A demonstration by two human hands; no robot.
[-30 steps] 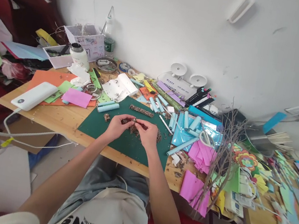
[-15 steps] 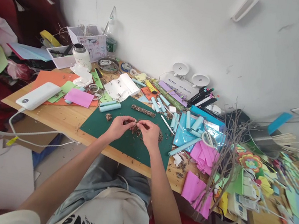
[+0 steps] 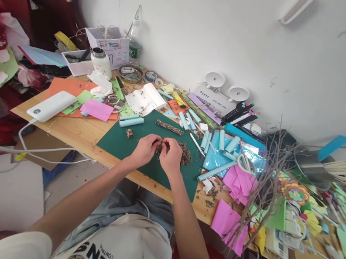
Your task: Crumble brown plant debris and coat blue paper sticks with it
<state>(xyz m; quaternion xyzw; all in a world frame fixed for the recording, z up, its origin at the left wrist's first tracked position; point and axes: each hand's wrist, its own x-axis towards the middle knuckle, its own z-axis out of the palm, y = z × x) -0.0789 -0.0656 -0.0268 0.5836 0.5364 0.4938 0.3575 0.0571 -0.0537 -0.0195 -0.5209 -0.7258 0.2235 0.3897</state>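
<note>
Two hands: both yours, meeting over the green mat (image 3: 141,159), which serves as the landmark here.

Change since a second ago: your hands have drawn closer together, fingertips now nearly touching; before, a short gap showed between them with the brown piece stretched across it. Your view has also swung a little to the left, so the desk sits further right and lower than it did.

Left hand (image 3: 145,148): fingers curled in and pinched on the near end of the brown bark stick (image 3: 160,144), above the middle of the mat.

Right hand (image 3: 171,156): fingers bent and pinched on the same stick from the other side, just beside your left hand. How much of the stick lies inside your grip cannot be told.

Bark stick: held between both hands just above the mat's middle, small and partly hidden by your fingers.

Crumb pile (image 3: 186,154): loose brown bits on the mat, just right of your right hand.

Finished stick (image 3: 169,127): a longer brown-coated stick lying at the mat's far edge.

Small clump (image 3: 130,133): on the mat, left of your left hand.

Blue paper tubes (image 3: 131,120): two lying at the mat's far left corner.

Power bank (image 3: 51,105): white, well left of the mat.

Pink paper (image 3: 240,185): right of the mat.
</note>
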